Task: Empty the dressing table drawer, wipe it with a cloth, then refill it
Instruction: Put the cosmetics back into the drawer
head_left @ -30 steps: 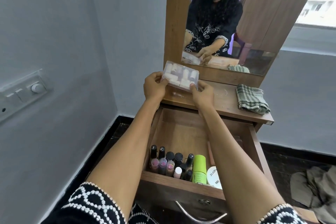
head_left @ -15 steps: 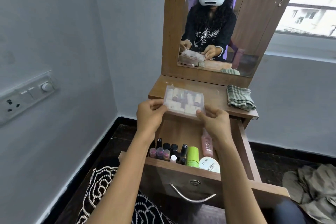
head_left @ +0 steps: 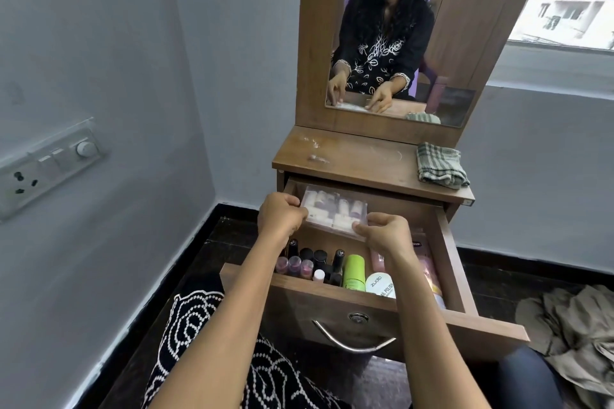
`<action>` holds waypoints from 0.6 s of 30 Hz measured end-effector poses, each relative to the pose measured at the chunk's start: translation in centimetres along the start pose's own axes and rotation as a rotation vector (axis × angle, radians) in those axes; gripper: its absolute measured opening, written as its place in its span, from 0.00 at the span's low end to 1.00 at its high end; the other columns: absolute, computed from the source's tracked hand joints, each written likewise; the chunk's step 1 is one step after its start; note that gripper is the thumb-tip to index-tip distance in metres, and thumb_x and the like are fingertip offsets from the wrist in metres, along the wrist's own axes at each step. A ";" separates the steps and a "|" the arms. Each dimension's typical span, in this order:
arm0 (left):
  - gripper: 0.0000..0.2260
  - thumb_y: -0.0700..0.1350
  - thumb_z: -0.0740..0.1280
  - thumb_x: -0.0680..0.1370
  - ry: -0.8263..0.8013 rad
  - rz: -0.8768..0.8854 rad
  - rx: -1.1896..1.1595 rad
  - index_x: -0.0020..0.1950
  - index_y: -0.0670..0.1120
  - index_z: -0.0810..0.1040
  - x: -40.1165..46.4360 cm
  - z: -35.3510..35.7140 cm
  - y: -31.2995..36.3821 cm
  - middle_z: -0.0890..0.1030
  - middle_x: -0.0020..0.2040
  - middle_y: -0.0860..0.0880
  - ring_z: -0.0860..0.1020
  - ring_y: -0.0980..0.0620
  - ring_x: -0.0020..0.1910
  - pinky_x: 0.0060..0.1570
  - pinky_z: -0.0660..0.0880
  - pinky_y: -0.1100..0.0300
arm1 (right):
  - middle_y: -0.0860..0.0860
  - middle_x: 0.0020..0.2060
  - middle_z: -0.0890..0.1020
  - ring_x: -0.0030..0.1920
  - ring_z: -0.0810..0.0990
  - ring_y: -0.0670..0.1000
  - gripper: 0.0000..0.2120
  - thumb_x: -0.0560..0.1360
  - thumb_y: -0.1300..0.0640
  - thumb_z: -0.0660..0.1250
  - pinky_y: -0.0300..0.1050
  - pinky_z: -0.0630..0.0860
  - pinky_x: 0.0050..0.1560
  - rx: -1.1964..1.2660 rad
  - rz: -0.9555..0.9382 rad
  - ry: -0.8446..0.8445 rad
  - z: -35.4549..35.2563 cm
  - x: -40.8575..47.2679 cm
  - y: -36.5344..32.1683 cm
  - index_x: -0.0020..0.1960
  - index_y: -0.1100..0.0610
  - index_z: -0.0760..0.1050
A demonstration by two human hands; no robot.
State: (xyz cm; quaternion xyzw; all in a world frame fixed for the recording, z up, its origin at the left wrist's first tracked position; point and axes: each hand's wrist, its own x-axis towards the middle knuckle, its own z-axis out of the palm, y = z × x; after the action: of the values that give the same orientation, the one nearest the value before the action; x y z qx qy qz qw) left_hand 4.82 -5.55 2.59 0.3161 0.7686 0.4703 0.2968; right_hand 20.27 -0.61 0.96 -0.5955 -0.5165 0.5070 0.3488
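left hand (head_left: 280, 216) + right hand (head_left: 385, 232): gripping clear box (head_left: 334, 211) | over open drawer (head_left: 447, 252) | cloth (head_left: 440, 165) on tabletop

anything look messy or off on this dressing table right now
Only small things: whitish smears mark the left of the table top, and the checked cloth lies crumpled at its right edge. Both hands hold the clear box level over the drawer.

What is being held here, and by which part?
A clear plastic case of small items, held over the open drawer: the left hand pinches its left edge, the right hand its near right corner.
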 end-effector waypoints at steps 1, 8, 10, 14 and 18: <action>0.05 0.35 0.68 0.72 -0.005 0.004 0.060 0.45 0.42 0.81 0.2 0.2 0.0 0.79 0.45 0.45 0.78 0.47 0.46 0.45 0.73 0.57 | 0.55 0.47 0.79 0.46 0.77 0.52 0.21 0.69 0.64 0.75 0.45 0.74 0.50 -0.009 0.032 -0.009 0.2 0.6 0.2 0.60 0.65 0.76; 0.08 0.37 0.65 0.75 -0.022 0.009 0.446 0.52 0.38 0.79 1.0 1.6 0.3 0.81 0.49 0.40 0.80 0.43 0.48 0.42 0.76 0.53 | 0.61 0.51 0.81 0.46 0.78 0.54 0.20 0.64 0.69 0.77 0.45 0.77 0.50 0.018 0.192 0.004 1.4 3.8 1.1 0.54 0.63 0.77; 0.08 0.37 0.63 0.76 -0.034 0.024 0.510 0.53 0.38 0.78 1.2 1.8 0.2 0.80 0.52 0.40 0.79 0.43 0.50 0.43 0.75 0.54 | 0.61 0.52 0.81 0.48 0.78 0.54 0.22 0.63 0.69 0.77 0.44 0.78 0.47 0.011 0.212 -0.003 1.8 4.2 1.3 0.56 0.64 0.76; 0.09 0.34 0.63 0.76 -0.020 0.060 0.642 0.55 0.39 0.75 1.1 2.4 0.2 0.77 0.54 0.43 0.77 0.44 0.54 0.44 0.71 0.55 | 0.60 0.51 0.79 0.52 0.81 0.59 0.29 0.62 0.70 0.78 0.55 0.80 0.54 -0.027 0.260 -0.029 2.6 4.8 1.8 0.60 0.65 0.71; 0.09 0.37 0.63 0.77 -0.026 0.062 0.722 0.56 0.40 0.76 1.1 3.1 0.4 0.78 0.55 0.44 0.77 0.45 0.54 0.42 0.70 0.57 | 0.61 0.50 0.80 0.48 0.82 0.61 0.34 0.59 0.69 0.79 0.57 0.80 0.50 -0.089 0.244 -0.034 3.1 6.7 3.2 0.61 0.65 0.68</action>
State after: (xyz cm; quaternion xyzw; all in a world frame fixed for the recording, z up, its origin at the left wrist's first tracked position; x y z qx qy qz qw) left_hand 6.57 -2.93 1.58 0.4296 0.8714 0.1733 0.1614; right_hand 17.83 4.81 -4.43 -0.6601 -0.4681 0.5323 0.2487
